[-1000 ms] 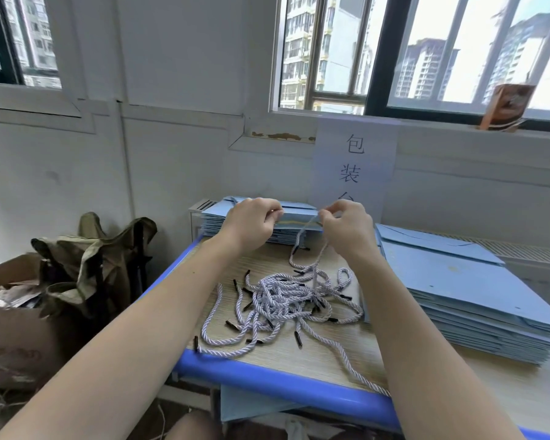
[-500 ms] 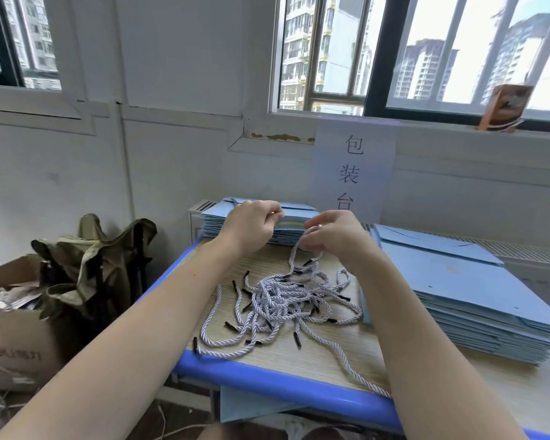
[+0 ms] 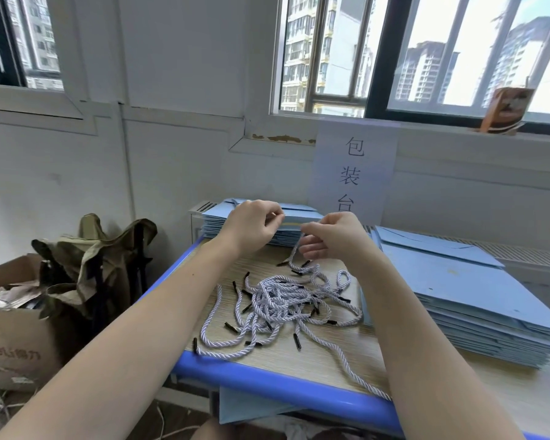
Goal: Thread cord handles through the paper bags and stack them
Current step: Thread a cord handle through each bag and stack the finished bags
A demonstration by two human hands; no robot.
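At the bench's far edge, the left hand (image 3: 251,227) pinches the rim of the top flat blue paper bag (image 3: 299,217) on the far stack (image 3: 248,235), while the right hand (image 3: 334,239) curls its fingers around a twisted white cord (image 3: 294,252) hanging toward the tangled pile of black-tipped cords (image 3: 283,306) mid-bench. A taller stack of smooth blue bags (image 3: 477,306) fills the wood-grain bench's (image 3: 346,354) right side.

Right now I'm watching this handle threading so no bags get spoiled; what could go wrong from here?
The cord the right hand pinches trails into the tangled cord pile; pulling may drag others along. One cord end reaches the table's blue edge and might slip off. The left hand grips the top bag edge, which could crease.
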